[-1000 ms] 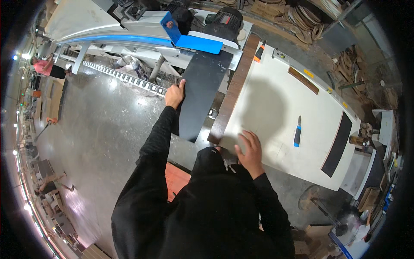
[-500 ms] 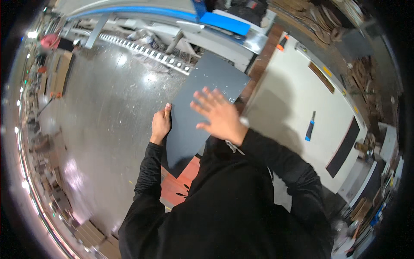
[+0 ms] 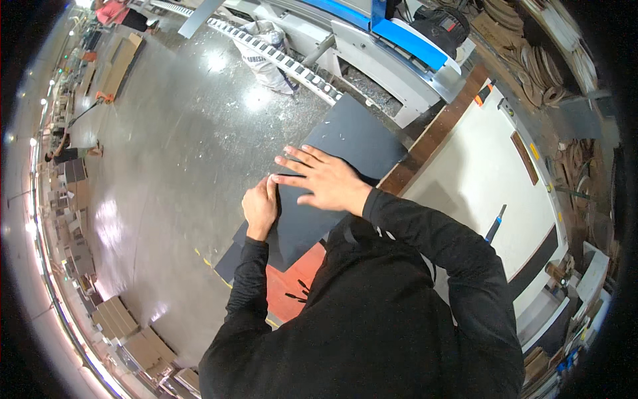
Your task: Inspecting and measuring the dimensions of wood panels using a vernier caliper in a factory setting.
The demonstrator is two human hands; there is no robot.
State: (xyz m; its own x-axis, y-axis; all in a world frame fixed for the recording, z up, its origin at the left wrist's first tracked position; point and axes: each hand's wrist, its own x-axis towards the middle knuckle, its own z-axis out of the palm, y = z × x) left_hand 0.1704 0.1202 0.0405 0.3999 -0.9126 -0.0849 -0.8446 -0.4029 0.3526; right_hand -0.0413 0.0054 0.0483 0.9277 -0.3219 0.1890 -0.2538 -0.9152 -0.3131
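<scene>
A dark grey flat panel (image 3: 362, 133) is held in front of me, slanting from the upper right to the lower left. A few pale flecks lie on its upper part. My left hand (image 3: 260, 209) grips its left edge, thumb on top and fingers partly hidden. Spread over the panel's face is my right hand (image 3: 327, 181), palm down, holding nothing. Its fingertips reach to the left edge, close beside the left thumb. Below the panel is another dark sheet (image 3: 230, 261), next to an orange-red surface (image 3: 292, 289) with several small black tools.
On my right stands a white-topped table (image 3: 465, 159) with a brown edge, a blue-handled tool (image 3: 493, 229) and an orange-handled tool (image 3: 485, 95). A blue and white machine (image 3: 405, 40) with a roller rail (image 3: 279, 60) is ahead. Another person (image 3: 119, 13) is at far left.
My right hand has moved across the panel to its left edge, near the left thumb. Fewer pale flecks show on the panel. The whole view has shifted.
</scene>
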